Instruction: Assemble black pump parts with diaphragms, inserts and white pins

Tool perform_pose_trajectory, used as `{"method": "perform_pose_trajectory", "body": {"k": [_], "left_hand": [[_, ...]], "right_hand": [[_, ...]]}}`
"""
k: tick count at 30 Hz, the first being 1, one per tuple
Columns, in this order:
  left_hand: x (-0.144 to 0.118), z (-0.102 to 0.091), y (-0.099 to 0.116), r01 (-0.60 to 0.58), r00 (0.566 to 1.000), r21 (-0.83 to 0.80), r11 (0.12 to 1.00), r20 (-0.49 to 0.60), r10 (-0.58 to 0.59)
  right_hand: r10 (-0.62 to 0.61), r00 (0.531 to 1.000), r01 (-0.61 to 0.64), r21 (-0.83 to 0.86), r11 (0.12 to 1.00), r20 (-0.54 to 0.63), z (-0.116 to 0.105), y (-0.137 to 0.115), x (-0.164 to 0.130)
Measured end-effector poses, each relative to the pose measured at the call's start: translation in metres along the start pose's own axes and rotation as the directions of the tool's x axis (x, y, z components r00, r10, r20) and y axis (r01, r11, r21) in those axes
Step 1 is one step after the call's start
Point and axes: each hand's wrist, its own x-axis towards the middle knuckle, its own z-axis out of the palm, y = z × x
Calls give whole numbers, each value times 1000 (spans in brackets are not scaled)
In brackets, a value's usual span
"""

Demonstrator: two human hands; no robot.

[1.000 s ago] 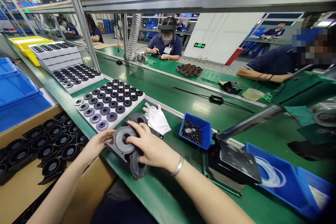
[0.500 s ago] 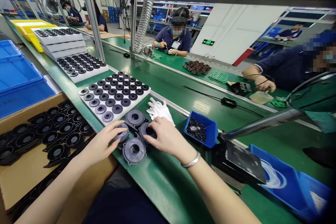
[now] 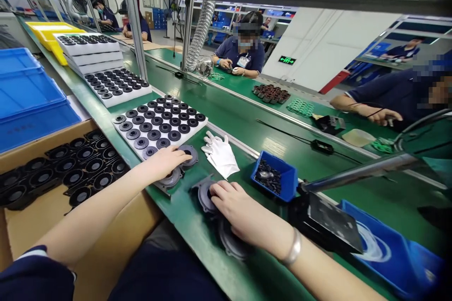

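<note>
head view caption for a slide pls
Left hand and right hand rest on dark fan frames on a green workbench.

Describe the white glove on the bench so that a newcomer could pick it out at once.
Start at the long green workbench and find the white foam tray of round black parts nearest the person. Just right of that tray, before the small blue plastic bin of dark screws, lies the white cloth glove, flat with its fingers pointing away. It is the only soft white thing among hard black plastic fan frames.
</note>
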Motion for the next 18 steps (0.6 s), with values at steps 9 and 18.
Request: {"method": "perform_pose_trajectory", "body": {"k": [9,18], "left_hand": [[12,-1,-6,-127,991,-24,992,33,128],[6,-2,-2,-85,994,-33,996,63,87]], "right_hand": [[-592,790,561,-201,803,-160,2,32,33],[-623,749,633,-35,774,-226,-10,63,62]]}}
